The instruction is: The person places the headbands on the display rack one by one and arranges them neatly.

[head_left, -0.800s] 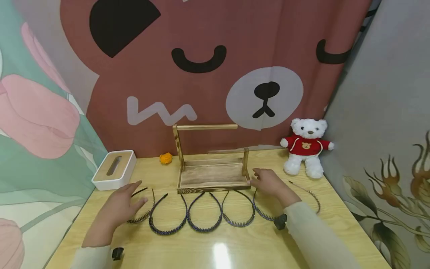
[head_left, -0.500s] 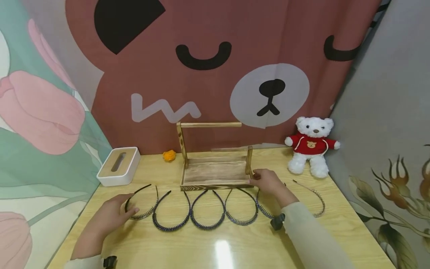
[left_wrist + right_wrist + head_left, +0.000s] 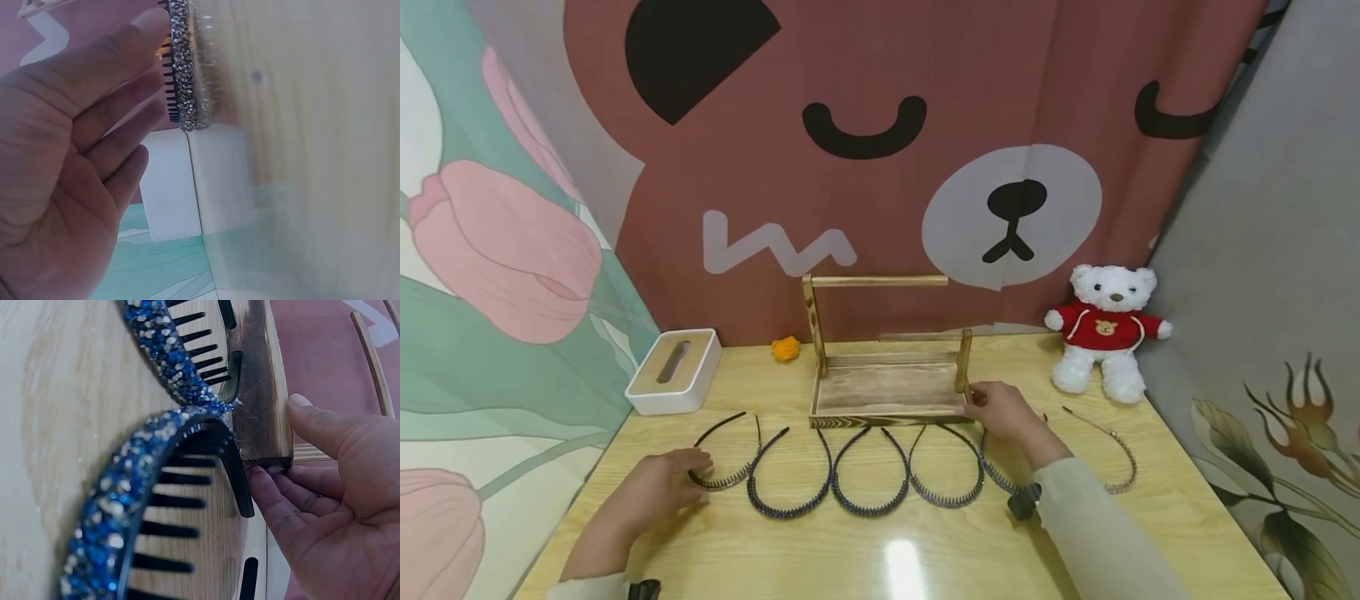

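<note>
A wooden rack (image 3: 887,421) with a tray base and a top bar stands at mid-table. My right hand (image 3: 1011,417) grips its front right corner; the right wrist view shows the thumb (image 3: 301,402) on the tray wall and fingers at the outer end. Several toothed headbands lie in a row before it. Beside the leftmost silver headband (image 3: 724,483), my left hand (image 3: 658,492) has its fingers loosely bent. Up close, its thumb tip is against or very near the headband's black teeth (image 3: 170,94). A blue headband (image 3: 996,475) is partly hidden by the right arm.
A white tissue box (image 3: 658,402) with a wooden lid and an orange object (image 3: 786,348) stand at the back left. Behind right sits a white teddy bear (image 3: 1105,329) in a red top. A pinkish headband (image 3: 1127,467) lies right of the right arm. Printed curtains enclose the table.
My left hand has come back from above the leftmost headband to its near left side. My right hand has moved onto the rack's corner. The whole scene shifts slightly right with the head.
</note>
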### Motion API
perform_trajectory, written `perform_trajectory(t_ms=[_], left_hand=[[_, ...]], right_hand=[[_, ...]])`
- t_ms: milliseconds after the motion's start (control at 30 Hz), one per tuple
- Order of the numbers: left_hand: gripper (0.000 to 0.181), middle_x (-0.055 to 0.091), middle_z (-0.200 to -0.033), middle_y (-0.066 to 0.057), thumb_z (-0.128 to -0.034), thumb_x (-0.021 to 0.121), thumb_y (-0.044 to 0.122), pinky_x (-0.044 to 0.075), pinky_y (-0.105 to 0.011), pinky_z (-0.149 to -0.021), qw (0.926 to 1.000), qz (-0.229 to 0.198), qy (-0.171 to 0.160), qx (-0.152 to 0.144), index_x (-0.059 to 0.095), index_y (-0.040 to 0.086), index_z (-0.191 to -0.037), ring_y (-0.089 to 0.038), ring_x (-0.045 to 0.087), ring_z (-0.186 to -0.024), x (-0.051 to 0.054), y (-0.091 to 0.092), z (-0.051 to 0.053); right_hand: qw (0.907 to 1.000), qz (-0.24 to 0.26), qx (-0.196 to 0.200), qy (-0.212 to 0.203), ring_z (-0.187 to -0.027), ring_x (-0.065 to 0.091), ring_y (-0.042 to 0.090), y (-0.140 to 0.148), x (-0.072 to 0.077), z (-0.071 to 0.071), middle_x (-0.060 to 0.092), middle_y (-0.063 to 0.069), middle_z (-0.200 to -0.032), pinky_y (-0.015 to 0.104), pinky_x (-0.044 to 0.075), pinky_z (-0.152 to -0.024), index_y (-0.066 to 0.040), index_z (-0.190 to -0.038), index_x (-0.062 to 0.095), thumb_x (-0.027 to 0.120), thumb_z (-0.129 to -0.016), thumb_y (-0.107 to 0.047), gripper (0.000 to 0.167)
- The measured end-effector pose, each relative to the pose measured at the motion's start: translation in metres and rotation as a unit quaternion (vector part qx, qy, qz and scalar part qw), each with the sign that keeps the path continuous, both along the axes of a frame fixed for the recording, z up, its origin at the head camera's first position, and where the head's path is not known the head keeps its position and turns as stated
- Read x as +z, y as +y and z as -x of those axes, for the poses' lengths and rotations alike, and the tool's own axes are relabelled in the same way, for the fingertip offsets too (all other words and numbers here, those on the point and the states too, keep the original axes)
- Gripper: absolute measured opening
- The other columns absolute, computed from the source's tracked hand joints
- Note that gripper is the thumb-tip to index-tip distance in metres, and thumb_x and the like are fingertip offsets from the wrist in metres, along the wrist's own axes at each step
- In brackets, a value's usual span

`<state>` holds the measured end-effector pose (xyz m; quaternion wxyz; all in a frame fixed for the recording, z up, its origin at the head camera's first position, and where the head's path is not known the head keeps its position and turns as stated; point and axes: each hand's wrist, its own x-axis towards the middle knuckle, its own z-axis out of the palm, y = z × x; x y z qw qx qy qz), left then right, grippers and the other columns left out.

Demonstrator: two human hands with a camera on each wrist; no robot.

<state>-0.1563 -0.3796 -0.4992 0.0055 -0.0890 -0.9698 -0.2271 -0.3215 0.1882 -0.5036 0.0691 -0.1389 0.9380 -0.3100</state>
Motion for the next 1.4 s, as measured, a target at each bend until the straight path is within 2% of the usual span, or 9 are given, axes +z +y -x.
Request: perform_trajectory(t_ms=[300, 600, 800, 900, 1000, 1100, 1233, 1300, 1400], left_hand=[[0.027, 0.083, -0.105, 0.002, -0.0829, 0.089, -0.002, 0.066, -0.046, -0.090, 0.9975, 0.055, 0.030, -0.031, 0.086, 0.017, -0.101, -0.027, 0.079, -0.102, -0.006, -0.005, 0.003], [0.017, 0.081, -0.103, 0.002, -0.0901, 0.085, 0.001, 0.066, -0.046, -0.089, 0.9976, 0.062, 0.022, -0.020, 0.084, 0.015, -0.098, -0.028, 0.078, -0.100, 0.005, -0.002, 0.001], [0.013, 0.080, -0.109, 0.007, -0.1004, 0.079, 0.012, 0.065, -0.044, -0.089, 0.9988, -0.005, 0.048, 0.001, 0.081, 0.017, -0.112, -0.015, 0.075, -0.103, 0.031, 0.008, -0.002], [0.017, 0.078, -0.110, 0.006, -0.1064, 0.073, 0.015, 0.064, -0.036, -0.086, 0.9917, -0.118, 0.048, 0.015, 0.077, 0.009, -0.122, -0.005, 0.072, -0.100, 0.041, 0.019, 0.002], [0.020, 0.075, -0.107, 0.007, -0.1116, 0.065, 0.014, 0.061, -0.024, -0.084, 0.9551, -0.295, 0.022, 0.022, 0.071, 0.002, -0.127, -0.001, 0.068, -0.096, 0.043, 0.034, 0.011], [0.018, 0.071, -0.103, 0.009, -0.1146, 0.056, 0.009, 0.060, -0.019, -0.083, 0.8698, -0.493, -0.006, 0.012, 0.070, 0.005, -0.124, -0.003, 0.067, -0.093, 0.043, 0.051, 0.020], [0.028, 0.070, -0.101, 0.006, -0.1172, 0.048, 0.009, 0.059, -0.019, -0.081, 0.7568, -0.653, -0.027, -0.018, 0.076, 0.014, -0.118, -0.005, 0.065, -0.090, 0.051, 0.073, 0.031], [0.031, 0.069, -0.102, 0.005, -0.1179, 0.047, 0.011, 0.058, -0.019, -0.082, 0.7251, -0.687, -0.039, -0.022, 0.078, 0.016, -0.117, -0.006, 0.064, -0.091, 0.061, 0.084, 0.036], [0.032, 0.069, -0.107, 0.003, -0.1183, 0.046, 0.012, 0.058, -0.020, -0.086, 0.6954, -0.716, -0.057, -0.024, 0.078, 0.014, -0.119, -0.008, 0.063, -0.095, 0.077, 0.099, 0.042]], right_hand=[[0.9999, -0.003, 0.003, 0.011, -0.119, 0.073, 0.042, 0.002, -0.002, 0.001, 0.078, 0.020, -0.124, 0.058, 0.060, -0.101, 0.000, -0.139, 0.072, 0.077, -0.104, -0.031, 0.047], [0.9999, -0.007, 0.001, 0.011, -0.112, 0.075, 0.036, -0.001, 0.000, 0.002, 0.080, 0.016, -0.118, 0.054, 0.063, -0.094, -0.002, -0.134, 0.075, 0.076, -0.105, -0.030, 0.040], [0.9996, -0.024, 0.005, 0.011, -0.112, 0.074, 0.037, -0.004, 0.002, 0.004, 0.080, 0.016, -0.118, 0.055, 0.062, -0.094, -0.002, -0.133, 0.076, 0.075, -0.106, -0.030, 0.039], [0.9997, -0.026, 0.001, 0.005, -0.113, 0.074, 0.037, -0.004, 0.002, 0.003, 0.080, 0.016, -0.119, 0.055, 0.062, -0.095, -0.002, -0.134, 0.076, 0.074, -0.106, -0.029, 0.039], [0.9997, -0.023, -0.001, 0.006, -0.111, 0.075, 0.036, -0.003, 0.003, 0.001, 0.080, 0.016, -0.117, 0.054, 0.063, -0.093, -0.002, -0.134, 0.076, 0.074, -0.106, -0.028, 0.038], [0.9997, -0.014, -0.002, 0.017, -0.110, 0.075, 0.037, -0.003, 0.003, 0.000, 0.081, 0.016, -0.116, 0.055, 0.063, -0.094, -0.001, -0.133, 0.076, 0.075, -0.105, -0.026, 0.037], [0.9995, -0.007, -0.001, 0.032, -0.112, 0.076, 0.039, -0.005, 0.002, -0.001, 0.081, 0.018, -0.115, 0.056, 0.062, -0.096, 0.000, -0.130, 0.076, 0.077, -0.104, -0.025, 0.036], [0.9993, -0.008, -0.004, 0.037, -0.111, 0.076, 0.038, -0.006, 0.001, -0.002, 0.082, 0.017, -0.114, 0.056, 0.062, -0.097, -0.001, -0.128, 0.077, 0.078, -0.103, -0.025, 0.034], [0.9991, -0.011, -0.004, 0.040, -0.110, 0.076, 0.038, -0.006, 0.001, -0.002, 0.082, 0.016, -0.113, 0.056, 0.062, -0.097, -0.003, -0.126, 0.078, 0.079, -0.103, -0.025, 0.032]])
